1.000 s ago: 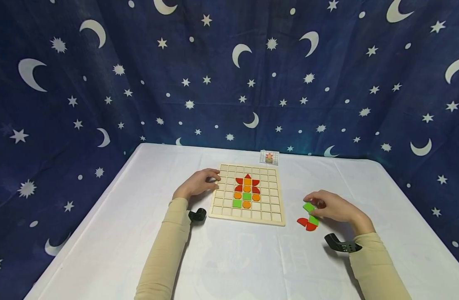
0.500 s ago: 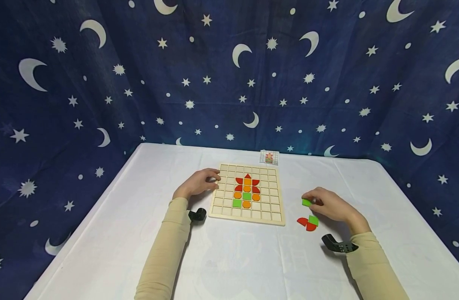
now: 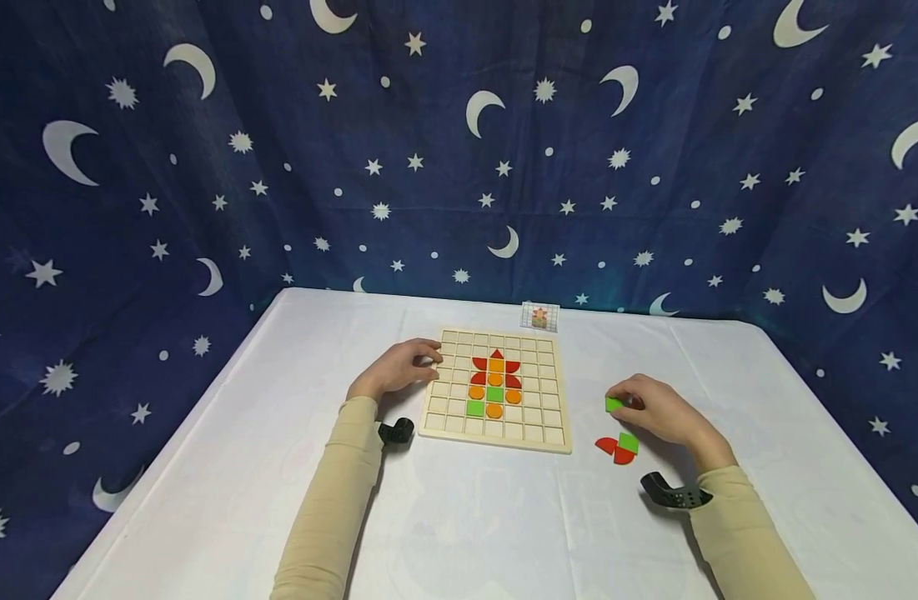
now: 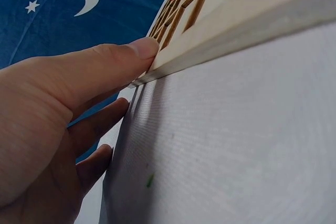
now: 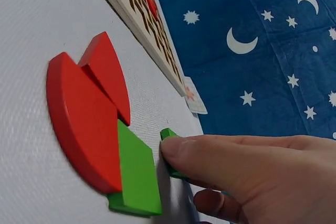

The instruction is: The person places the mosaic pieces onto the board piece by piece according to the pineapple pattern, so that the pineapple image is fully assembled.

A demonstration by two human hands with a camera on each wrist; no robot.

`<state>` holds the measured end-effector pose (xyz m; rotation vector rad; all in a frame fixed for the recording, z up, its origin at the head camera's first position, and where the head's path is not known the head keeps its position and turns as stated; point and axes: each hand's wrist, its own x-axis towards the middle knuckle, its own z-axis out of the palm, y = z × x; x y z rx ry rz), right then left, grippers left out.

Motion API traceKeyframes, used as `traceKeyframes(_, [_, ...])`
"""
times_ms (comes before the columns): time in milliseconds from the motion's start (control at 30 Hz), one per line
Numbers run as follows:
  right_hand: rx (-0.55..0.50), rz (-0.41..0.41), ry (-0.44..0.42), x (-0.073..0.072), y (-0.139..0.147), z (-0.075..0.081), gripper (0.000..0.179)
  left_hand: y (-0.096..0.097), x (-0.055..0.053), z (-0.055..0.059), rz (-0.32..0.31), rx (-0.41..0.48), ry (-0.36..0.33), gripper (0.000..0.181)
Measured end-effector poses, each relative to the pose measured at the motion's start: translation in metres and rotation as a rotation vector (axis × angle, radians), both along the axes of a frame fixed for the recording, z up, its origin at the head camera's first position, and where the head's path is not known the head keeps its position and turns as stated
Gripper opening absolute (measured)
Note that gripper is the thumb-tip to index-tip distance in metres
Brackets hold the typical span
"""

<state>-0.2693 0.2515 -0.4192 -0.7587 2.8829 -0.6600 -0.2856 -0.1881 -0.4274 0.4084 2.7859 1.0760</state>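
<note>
My right hand (image 3: 657, 408) pinches a green square tile (image 3: 613, 404) between thumb and fingers, just beyond the small group of loose tiles. That group is another green square (image 5: 137, 169) and two red quarter-round tiles, one red tile (image 5: 79, 124) touching the green one. My left hand (image 3: 398, 368) rests at the left edge of a wooden grid board (image 3: 534, 425), its thumb (image 4: 113, 66) touching the rim. Red, orange and green tiles form a figure on the board, with a red triangle (image 3: 496, 354) on top and an orange circle (image 3: 494, 411) in its lowest row.
A small picture card (image 3: 539, 317) with a gridded figure lies behind the board. White cloth (image 3: 489, 517) covers the table. A dark blue curtain (image 3: 428, 167) with moons and stars hangs behind and at the sides.
My right hand has moved slightly left and away from me with the green square, parting it from the other loose tiles. My left hand stays at the board's edge.
</note>
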Motion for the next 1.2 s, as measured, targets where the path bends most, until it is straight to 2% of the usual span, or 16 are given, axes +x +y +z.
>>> traceKeyframes(200, [-0.004, -0.012, 0.009, 0.0, -0.003, 0.0, 0.029, 0.0, 0.0, -0.002, -0.006, 0.001, 0.0, 0.031])
traceKeyframes(367, [-0.027, 0.017, 0.03, 0.0, -0.017, 0.004, 0.032, 0.0, 0.0, -0.002, -0.007, -0.012, 0.013, 0.031])
traceKeyframes(533, [-0.024, 0.08, 0.052, 0.002, -0.049, 0.01, 0.032, 0.001, -0.001, -0.003, -0.003, -0.009, 0.001, 0.031])
traceKeyframes(700, [-0.004, 0.216, 0.08, 0.007, -0.084, 0.013, 0.03, 0.001, -0.002, -0.003, 0.005, -0.007, -0.009, 0.032])
traceKeyframes(800, [0.01, 0.271, 0.093, 0.011, -0.101, 0.013, 0.03, 0.001, -0.001, -0.002, 0.008, -0.008, -0.006, 0.032])
traceKeyframes(1000, [0.028, 0.305, 0.113, 0.015, -0.121, 0.008, 0.029, 0.001, -0.001, -0.001, 0.002, -0.015, 0.001, 0.033])
traceKeyframes(1200, [0.037, 0.309, 0.138, 0.018, -0.129, 0.004, 0.032, 0.0, -0.002, -0.001, -0.007, -0.01, 0.005, 0.033])
